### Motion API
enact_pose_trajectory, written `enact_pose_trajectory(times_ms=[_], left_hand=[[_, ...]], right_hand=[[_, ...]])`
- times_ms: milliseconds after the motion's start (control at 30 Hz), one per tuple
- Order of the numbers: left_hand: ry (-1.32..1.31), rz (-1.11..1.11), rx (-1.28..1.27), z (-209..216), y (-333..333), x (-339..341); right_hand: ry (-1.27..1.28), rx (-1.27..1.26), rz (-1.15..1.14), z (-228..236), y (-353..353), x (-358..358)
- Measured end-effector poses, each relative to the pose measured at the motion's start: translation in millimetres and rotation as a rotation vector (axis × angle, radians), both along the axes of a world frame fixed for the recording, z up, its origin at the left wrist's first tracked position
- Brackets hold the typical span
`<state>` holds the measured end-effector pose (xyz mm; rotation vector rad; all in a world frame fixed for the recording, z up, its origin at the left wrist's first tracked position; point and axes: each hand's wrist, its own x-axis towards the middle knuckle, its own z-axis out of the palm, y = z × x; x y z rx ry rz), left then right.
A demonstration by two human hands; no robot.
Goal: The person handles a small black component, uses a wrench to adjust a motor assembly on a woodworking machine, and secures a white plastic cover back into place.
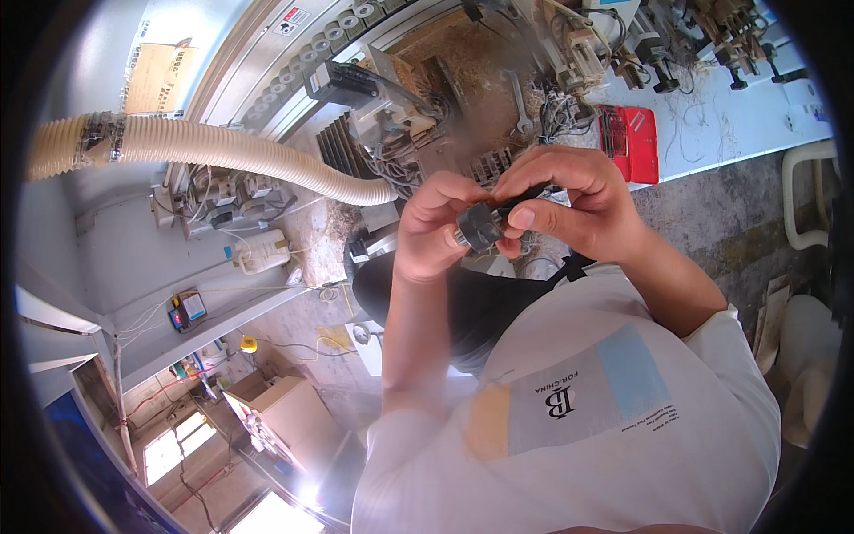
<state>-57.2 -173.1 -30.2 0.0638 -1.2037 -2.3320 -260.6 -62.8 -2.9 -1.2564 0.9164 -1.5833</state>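
Running in from the left, a ribbed cream hose [253, 149] ends, in this view, just left of my left hand [433, 224]. That hand is clamped on the lower-left end of a black cylindrical fitting [480, 228], where silvery metal shows. The fitting sits between my 2 hands, its long axis seeming to slant from lower left to upper right, about equally near both. Past it lies a wrench [519, 100]. My right hand [583, 203] pinches a dark piece [530, 193] at the fitting's upper-right end; whether the 2 are joined, I cannot tell. Farther right rests a red case [640, 147].
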Motion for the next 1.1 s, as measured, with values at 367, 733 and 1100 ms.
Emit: enact_pose_trajectory(times_ms=[367,733,1100], left_hand=[[0.045,0.029,0.043,-2.7,1.4,2.3],[0.041,0.045,0.119,0.3,5.7,8.3],[-0.001,0.063,0.099,1.6,5.9,8.1]], right_hand=[[0.002,-0.011,0.033,2.6,3.0,-1.2],[0.002,-0.117,0.023,2.9,1.8,4.9],[0.012,-0.112,0.036,1.6,1.3,3.2]])
